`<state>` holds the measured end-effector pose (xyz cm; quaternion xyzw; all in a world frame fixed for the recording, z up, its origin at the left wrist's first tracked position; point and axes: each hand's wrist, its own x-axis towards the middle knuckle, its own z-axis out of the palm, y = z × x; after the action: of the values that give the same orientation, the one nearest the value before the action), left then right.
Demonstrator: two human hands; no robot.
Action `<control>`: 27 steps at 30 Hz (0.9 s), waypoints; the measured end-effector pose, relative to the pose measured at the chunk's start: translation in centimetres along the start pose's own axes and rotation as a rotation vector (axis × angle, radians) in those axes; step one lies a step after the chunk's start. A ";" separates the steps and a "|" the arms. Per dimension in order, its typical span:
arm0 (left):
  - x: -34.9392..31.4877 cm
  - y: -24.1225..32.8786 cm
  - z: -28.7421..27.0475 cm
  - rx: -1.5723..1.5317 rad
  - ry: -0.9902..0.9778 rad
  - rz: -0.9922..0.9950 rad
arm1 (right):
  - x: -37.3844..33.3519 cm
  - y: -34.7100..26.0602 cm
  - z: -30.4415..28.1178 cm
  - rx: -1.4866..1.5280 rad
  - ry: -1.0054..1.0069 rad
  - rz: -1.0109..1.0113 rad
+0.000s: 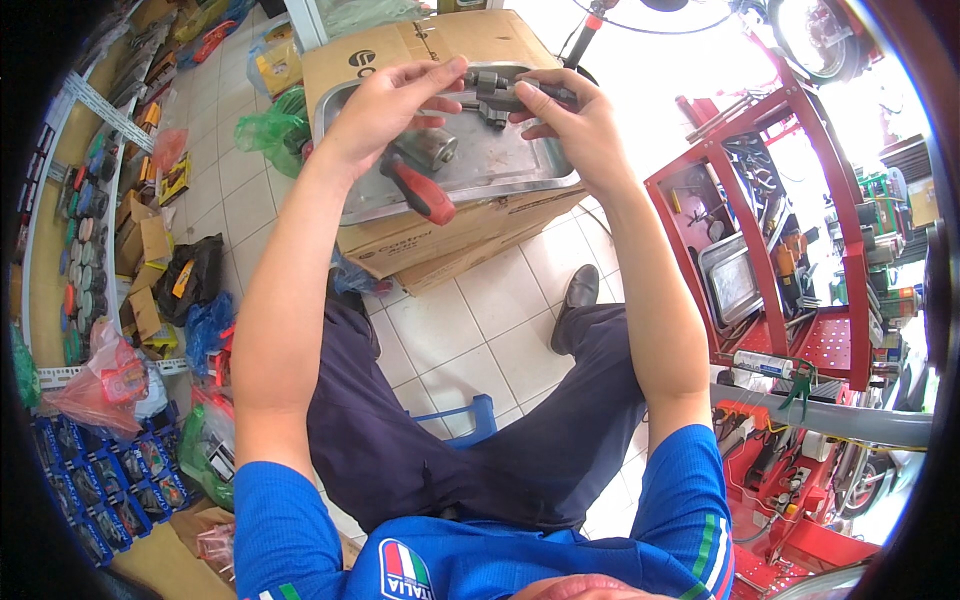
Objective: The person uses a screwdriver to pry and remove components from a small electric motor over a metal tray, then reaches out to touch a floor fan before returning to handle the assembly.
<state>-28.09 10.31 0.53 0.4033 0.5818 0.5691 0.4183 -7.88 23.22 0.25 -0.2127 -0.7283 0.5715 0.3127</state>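
My right hand (568,112) is closed around a dark grey metal part with a stepped cylindrical end (490,88), holding it above a shallow metal tray (520,182). At the part's left end is my left hand (405,98), its fingers bent but apart. Whether its fingertips touch the part I cannot tell. Below my left hand, a screwdriver with a red and black handle (425,194) lies across the tray's near rim, its shaft hidden. A dull metal cylinder (434,148) rests in the tray beside it.
The tray stands on stacked cardboard boxes (400,246) between my knees. A blue plastic stool edge (470,420) shows below me. On the right is a red tool cart (765,240) with tools and another tray. Shelves of packaged goods (88,255) line the left, near a green plastic bag (275,132).
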 end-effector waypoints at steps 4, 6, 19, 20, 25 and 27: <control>-0.4 -0.5 -0.3 0.065 -0.068 0.144 | 0.2 0.4 -0.1 -0.005 -0.011 -0.008; -0.3 -0.4 -0.2 0.037 -0.062 0.114 | 0.1 0.5 -0.1 0.003 -0.007 -0.002; -0.2 -0.5 -0.5 0.078 -0.067 0.098 | 0.1 0.0 0.4 0.042 0.000 -0.024; 0.1 -0.8 -0.6 0.061 -0.063 0.133 | 0.2 0.0 0.4 0.042 0.000 -0.033; 0.2 0.6 1.0 -0.113 -0.021 -0.014 | -0.3 0.2 0.0 0.024 0.018 -0.029; 0.5 -0.2 0.2 -0.008 -0.005 -0.003 | -0.1 0.2 0.2 -0.012 0.030 -0.058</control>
<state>-28.12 10.87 0.35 0.4023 0.5789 0.5699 0.4222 -7.98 23.07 0.01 -0.2020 -0.7328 0.5545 0.3389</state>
